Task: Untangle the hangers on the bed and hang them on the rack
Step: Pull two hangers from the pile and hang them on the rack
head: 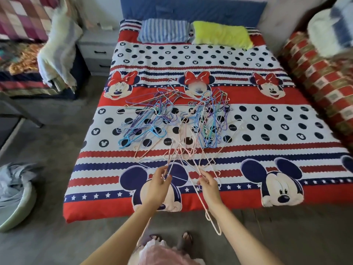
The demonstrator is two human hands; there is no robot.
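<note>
A tangled heap of thin hangers (pixel 172 119) in blue, purple, pink and white lies in the middle of the bed (pixel 286 150). Pale pink hangers (pixel 183 150) stretch from the heap toward the bed's foot. My left hand (pixel 158 186) pinches the near end of one pink hanger, lifted a little above the cover. My right hand (pixel 209 186) grips other pink wires, and a pink hanger (pixel 212 220) dangles from it over the floor. No rack is in view.
Striped pillow (pixel 163 30) and yellow pillow (pixel 219 35) lie at the headboard. A nightstand (pixel 97 52) stands left of the bed, with another cloth-draped bed (pixel 28 60) beyond. A basin of laundry (pixel 15 194) sits on the floor at left, a patterned sofa (pixel 321 79) at right.
</note>
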